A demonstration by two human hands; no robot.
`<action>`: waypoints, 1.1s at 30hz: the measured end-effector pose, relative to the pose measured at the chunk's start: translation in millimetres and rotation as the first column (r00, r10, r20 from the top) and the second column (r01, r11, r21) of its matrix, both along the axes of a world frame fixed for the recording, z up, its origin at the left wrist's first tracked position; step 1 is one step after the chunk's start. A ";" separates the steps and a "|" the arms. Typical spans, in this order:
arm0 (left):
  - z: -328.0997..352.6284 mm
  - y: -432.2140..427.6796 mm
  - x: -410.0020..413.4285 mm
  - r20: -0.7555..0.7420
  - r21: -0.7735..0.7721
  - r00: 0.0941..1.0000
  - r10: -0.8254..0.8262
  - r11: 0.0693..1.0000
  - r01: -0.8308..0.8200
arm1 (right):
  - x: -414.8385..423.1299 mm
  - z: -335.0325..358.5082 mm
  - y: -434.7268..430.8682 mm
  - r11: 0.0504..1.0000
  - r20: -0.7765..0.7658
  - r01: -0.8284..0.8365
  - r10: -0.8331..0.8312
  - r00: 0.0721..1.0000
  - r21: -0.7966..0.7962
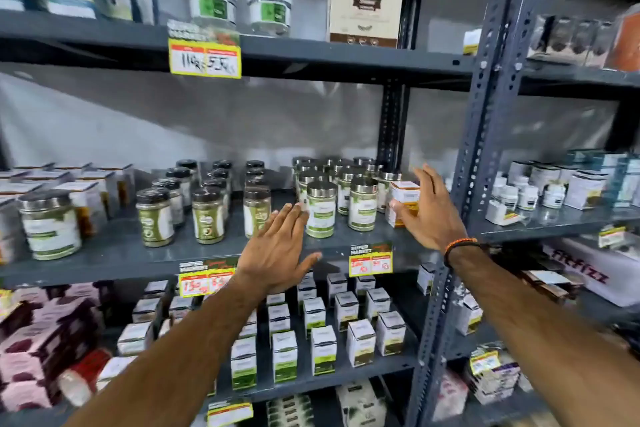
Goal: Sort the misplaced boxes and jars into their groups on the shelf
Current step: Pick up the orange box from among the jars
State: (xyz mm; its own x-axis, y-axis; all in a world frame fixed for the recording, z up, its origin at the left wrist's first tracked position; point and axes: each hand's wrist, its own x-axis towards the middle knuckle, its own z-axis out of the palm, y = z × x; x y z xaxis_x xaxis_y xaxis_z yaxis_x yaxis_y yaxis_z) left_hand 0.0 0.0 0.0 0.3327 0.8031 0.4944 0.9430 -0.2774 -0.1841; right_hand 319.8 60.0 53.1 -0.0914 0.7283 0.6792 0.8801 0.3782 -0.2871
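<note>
Head view, the only one we have. Our right hand (427, 210) is on the white-and-orange box (403, 203) at the right end of the middle shelf (138, 255): thumb on its front face, fingers spread past the far side. Looks like a loose wrap, not a firm pinch; we can't tell if the box is clear of the shelf. The box sits just beside the steel-lid jars (322, 210), touching or nearly touching the nearest one, so we judge it to be the misplaced item. Similar white boxes stand at the shelf's left end (86, 198), well apart.

Our left hand (277, 246) is flat, fingers together and extended, empty, fingertips right at the front steel-lid jar.

Risks from here:
- Weak hold on the box. If we lift with only thumb and loose fingers, it can tilt and drop onto the boxes on the lower shelf (360, 343).
- The jars are packed tight. Pulling the box out sideways could knock the neighbour jar and topple the row.
- The left hand is close to the front jar near the shelf edge; a nudge could push it off.
- The carry to the left crosses the black-lid jars (207, 215); a low pass would clip their lids.
- The frame is blurred and labels are unreadable, so we could pick the wrong group.
</note>
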 end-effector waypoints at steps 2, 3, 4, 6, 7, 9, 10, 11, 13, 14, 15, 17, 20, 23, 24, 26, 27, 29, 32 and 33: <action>-12.3 7.8 3.1 0.022 -0.024 1.000 0.012 1.000 -0.011 | 1.6 -6.4 12.8 1.000 -0.049 0.027 -0.026 0.998 0.006; -20.1 12.4 3.7 0.034 -0.029 0.999 0.026 0.999 -0.025 | 2.6 -11.7 22.1 1.000 -0.056 0.028 -0.028 0.998 0.000; -28.5 16.3 3.6 0.039 -0.032 0.998 0.040 0.999 -0.039 | 1.3 -16.4 28.7 0.999 -0.059 0.028 -0.030 0.998 -0.024; -36.1 23.1 4.1 0.074 -0.058 0.995 0.063 0.997 -0.059 | 0.0 -24.1 46.0 0.998 -0.085 0.018 -0.024 0.996 -0.068; -38.5 26.3 3.9 0.089 -0.074 0.993 0.078 0.995 -0.071 | 0.3 -27.0 54.6 0.996 -0.104 0.010 -0.019 0.994 -0.084; -42.0 30.6 2.6 0.080 -0.091 0.991 0.110 0.991 -0.103 | -0.7 -31.6 67.1 0.995 -0.132 0.003 -0.017 0.991 -0.101; -44.2 32.3 2.4 0.065 -0.097 0.990 0.125 0.988 -0.119 | -1.1 -34.4 72.8 0.994 -0.136 0.007 -0.023 0.990 -0.112; -45.2 33.2 2.3 0.051 -0.104 0.990 0.135 0.986 -0.129 | -1.3 -37.3 77.9 0.992 -0.139 0.015 -0.032 0.990 -0.126; -45.8 35.0 2.3 0.027 -0.097 0.989 0.147 0.985 -0.144 | -0.4 -42.8 83.2 0.990 -0.158 0.035 -0.057 0.986 -0.139; -46.1 36.2 2.4 0.021 -0.081 0.988 0.151 0.986 -0.149 | 0.2 -44.9 84.8 0.990 -0.176 0.041 -0.065 0.982 -0.132; -46.4 36.8 2.9 0.019 -0.068 0.988 0.156 0.986 -0.155 | 1.4 -46.8 86.3 0.992 -0.196 0.041 -0.065 0.978 -0.121; -47.2 37.3 4.1 0.015 -0.055 0.986 0.166 0.985 -0.165 | 3.6 -48.6 88.1 0.994 -0.222 0.031 -0.053 0.974 -0.103; -47.5 36.2 6.1 0.019 -0.039 0.985 0.174 0.984 -0.173 | 7.7 -48.3 85.2 0.995 -0.263 0.013 -0.040 0.964 -0.103; -47.7 34.1 7.3 0.023 -0.037 0.984 0.174 0.984 -0.174 | 12.4 -47.2 75.7 0.997 -0.315 0.014 -0.036 0.948 -0.070; -48.1 33.9 7.2 0.026 -0.039 0.985 0.170 0.985 -0.169 | 13.9 -47.0 70.8 0.998 -0.325 0.008 -0.028 0.945 -0.061; -46.7 32.5 7.5 0.042 -0.060 0.986 0.164 0.985 -0.161 | 18.9 -44.8 59.6 0.999 -0.329 -0.006 -0.010 0.944 -0.048; -45.6 32.1 6.8 0.049 -0.076 0.986 0.162 0.985 -0.158 | 20.3 -43.4 54.1 0.999 -0.325 -0.015 0.001 0.946 -0.042; -42.6 27.0 7.5 0.073 -0.104 0.986 0.150 0.984 -0.142 | 21.8 -40.4 37.8 0.999 -0.313 -0.029 0.019 0.950 -0.028; -39.1 8.8 7.8 0.112 -0.124 0.986 0.124 0.986 -0.110 | 16.0 -36.0 10.5 0.998 -0.291 -0.064 0.058 0.955 -0.010; -37.9 -0.3 6.6 0.121 -0.126 0.985 0.121 0.986 -0.105 | 12.0 -34.6 0.8 0.997 -0.281 -0.079 0.074 0.957 -0.008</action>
State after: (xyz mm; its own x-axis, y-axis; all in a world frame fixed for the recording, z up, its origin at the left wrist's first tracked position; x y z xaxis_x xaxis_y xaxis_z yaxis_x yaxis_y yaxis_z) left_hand 6.6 -0.3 -37.9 0.1767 0.8874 0.4257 0.9831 -0.1803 -0.0323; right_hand 331.8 60.9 18.5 0.0452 0.7392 0.6719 0.7318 0.4334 -0.5260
